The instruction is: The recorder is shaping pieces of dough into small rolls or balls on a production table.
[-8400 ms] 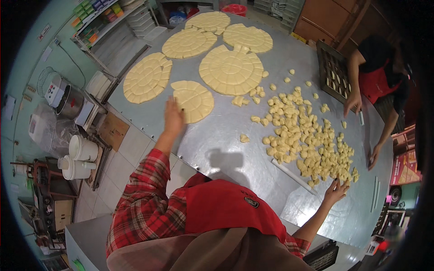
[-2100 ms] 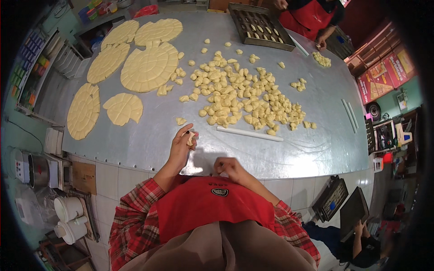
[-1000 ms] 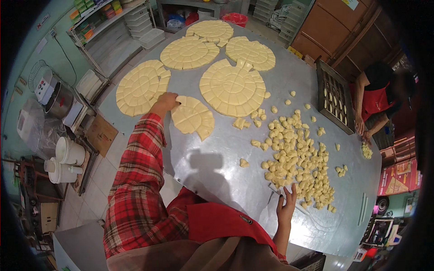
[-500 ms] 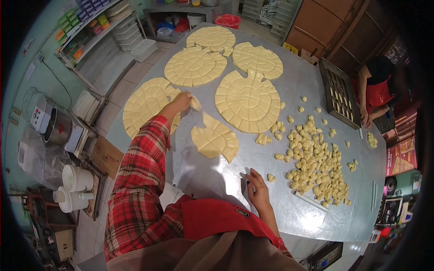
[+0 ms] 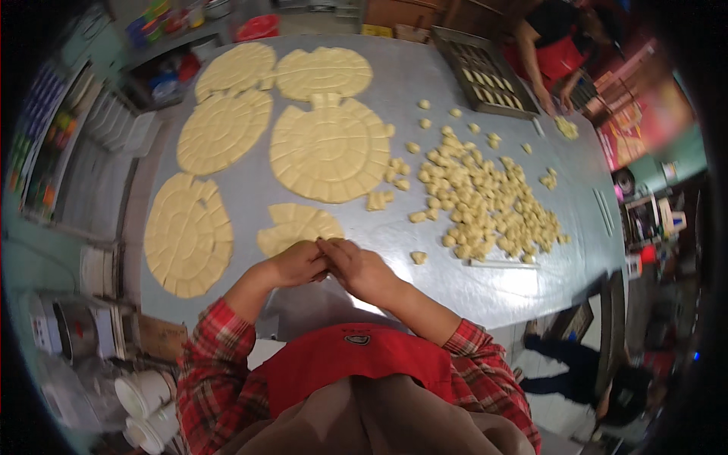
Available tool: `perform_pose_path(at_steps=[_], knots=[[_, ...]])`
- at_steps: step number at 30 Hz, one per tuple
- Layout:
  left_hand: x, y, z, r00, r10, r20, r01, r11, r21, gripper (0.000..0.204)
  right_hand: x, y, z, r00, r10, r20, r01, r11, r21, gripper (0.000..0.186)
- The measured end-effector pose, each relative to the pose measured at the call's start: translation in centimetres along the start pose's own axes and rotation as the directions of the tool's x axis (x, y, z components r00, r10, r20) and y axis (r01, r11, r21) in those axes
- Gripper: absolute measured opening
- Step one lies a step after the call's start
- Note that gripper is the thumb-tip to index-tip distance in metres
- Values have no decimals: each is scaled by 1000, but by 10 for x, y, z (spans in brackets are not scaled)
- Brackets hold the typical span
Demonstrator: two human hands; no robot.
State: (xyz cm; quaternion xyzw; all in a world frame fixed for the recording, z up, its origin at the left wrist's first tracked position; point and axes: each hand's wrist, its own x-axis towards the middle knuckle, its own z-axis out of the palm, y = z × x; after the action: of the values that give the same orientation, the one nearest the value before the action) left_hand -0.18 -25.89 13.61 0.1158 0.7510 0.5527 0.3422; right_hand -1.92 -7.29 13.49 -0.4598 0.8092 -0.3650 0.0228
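Note:
My left hand [image 5: 301,262] and my right hand [image 5: 362,271] meet over the near part of the metal table, fingers closed and fingertips together. The piece of dough between them is hidden by the fingers. Just beyond my hands lies a partly used dough sheet [image 5: 298,226], cut into sections and ragged at its edge. A large scored dough round [image 5: 330,152] rests farther off, and another scored round [image 5: 188,235] with a gap in it is to the left. Many small dough pieces [image 5: 485,197] are heaped to the right, with a single dough piece [image 5: 418,258] nearer to me.
More scored dough rounds [image 5: 324,73] cover the far left of the metal table [image 5: 409,303]. A dark baking tray [image 5: 485,73] with rows of dough stands at the far right, beside a co-worker's hands [image 5: 556,102]. A thin rod [image 5: 504,264] borders the heap. Another person [image 5: 576,371] is at lower right.
My left hand has come back from the left round with a piece of dough and now meets my right hand, which was open on the table. The view has turned to the right.

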Motion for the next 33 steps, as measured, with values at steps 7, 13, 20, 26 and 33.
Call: perform_pose_path(at_steps=[7,13,20,26,33], knots=[[20,-18,50,985,-75,-153,87,994,71,20,-60,21,-5,985,144,96,-139,988,-60,28],[55,-31,81,786,-32,-618,-247,900,-360,21,-136,55,-34,891,281,356,-405,847,344,29],[116,43,198,701,532,-475,-142,757,638,53,-195,113,-32,692,702,172,-87,-155,984,33],[73,-14,121,528,469,-708,-43,847,529,46,-318,236,-199,254,747,-615,-203,663,721,27],[1,-151,25,9,280,-960,644,733,220,46,-317,278,-293,370,421,-828,-896,397,-199,50]])
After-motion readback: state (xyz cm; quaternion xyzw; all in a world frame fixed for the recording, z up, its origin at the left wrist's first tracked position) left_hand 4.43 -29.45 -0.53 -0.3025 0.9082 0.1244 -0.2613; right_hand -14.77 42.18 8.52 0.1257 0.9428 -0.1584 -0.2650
